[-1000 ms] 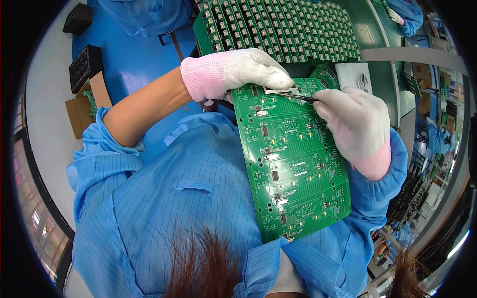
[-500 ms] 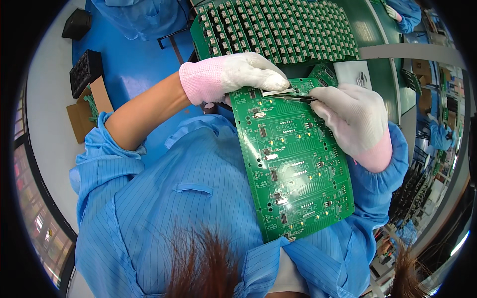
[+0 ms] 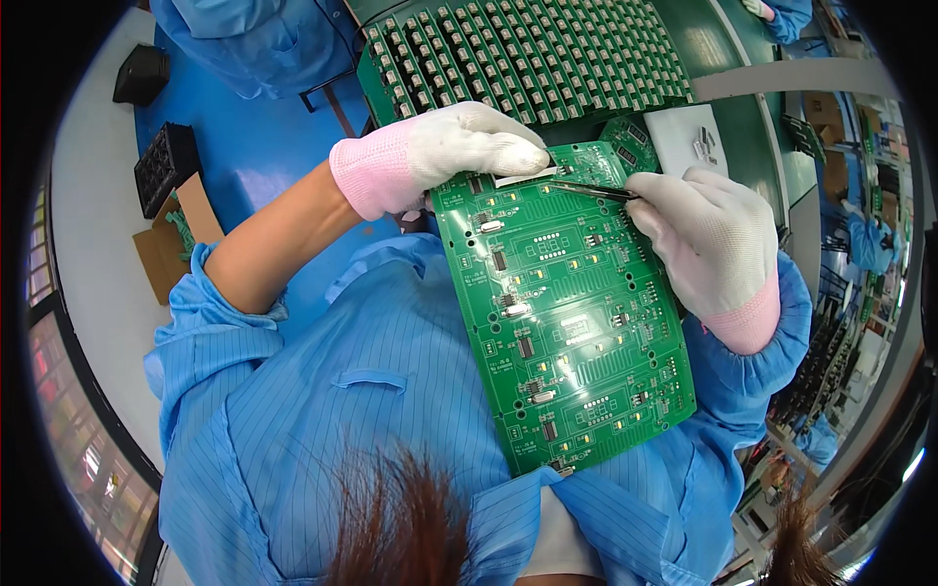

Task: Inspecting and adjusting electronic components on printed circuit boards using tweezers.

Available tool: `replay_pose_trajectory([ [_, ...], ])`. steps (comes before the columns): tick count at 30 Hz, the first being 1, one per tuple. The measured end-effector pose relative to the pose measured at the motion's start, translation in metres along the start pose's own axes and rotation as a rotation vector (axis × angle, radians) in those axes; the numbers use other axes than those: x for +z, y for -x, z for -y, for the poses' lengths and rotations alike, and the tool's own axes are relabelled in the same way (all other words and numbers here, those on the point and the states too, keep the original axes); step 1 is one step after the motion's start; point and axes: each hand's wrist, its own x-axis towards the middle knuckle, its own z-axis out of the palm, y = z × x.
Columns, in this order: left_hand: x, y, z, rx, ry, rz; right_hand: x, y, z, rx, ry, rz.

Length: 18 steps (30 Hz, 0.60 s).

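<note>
A large green circuit board slants in front of my chest, its face covered with small components. My left hand, in a white glove with a pink cuff, grips the board's upper left edge. Its thumb lies over a small white strip on the board, partly hiding it. In my gloved right hand, fingers pinch a pair of dark tweezers. The tweezers point left across the board's upper part, with their tips close to the left thumb and the strip. Whether the tips hold anything is too small to tell.
Rows of upright green boards stand on the green bench ahead. Right of them lie a smaller board and a white sheet with small metallic parts. Black crates and a cardboard box are at left. Another person's blue garment appears beyond.
The board and both hands have shifted slightly left in view. The tweezers have drawn back a little to the right from the left thumb, and more of the white strip shows.
</note>
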Motion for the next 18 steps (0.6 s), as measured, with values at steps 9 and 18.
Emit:
replay_pose_trajectory([
  [9, 0.004, 0.001, -0.006, -0.073, 0.019, -0.045, 0.006, -0.004, -0.003, -0.052, 0.082, -0.032],
  [18, 0.005, -0.002, 0.002, -0.091, 0.111, -0.011, 0.007, -0.006, -0.013, -0.084, -0.02, -0.009],
])
